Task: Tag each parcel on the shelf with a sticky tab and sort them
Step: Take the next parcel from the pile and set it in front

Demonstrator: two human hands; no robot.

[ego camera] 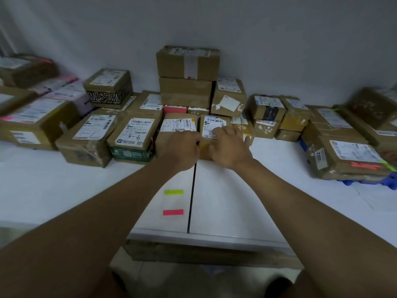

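Note:
Both my arms reach forward to a small brown parcel (211, 123) with a white barcode label, standing in the front row of parcels on the white shelf (268, 168). My right hand (229, 147) lies on its top and front, fingers spread over the label. My left hand (182, 149) is at the parcel's left edge, fingers curled against it and against the neighbouring parcel (178, 125) marked "2-1"; the fingertips are hidden. A yellow-green sticky tab (173, 192) and a pink sticky tab (173, 212) lie on the shelf between my forearms.
Several cardboard parcels crowd the back of the shelf along the grey wall; a stack of three (187, 78) rises at centre. Parcels marked "3-3" (134, 136) and "1" (90, 138) sit left. Pink-tagged parcels are at far left; a box (348, 160) on something blue is right.

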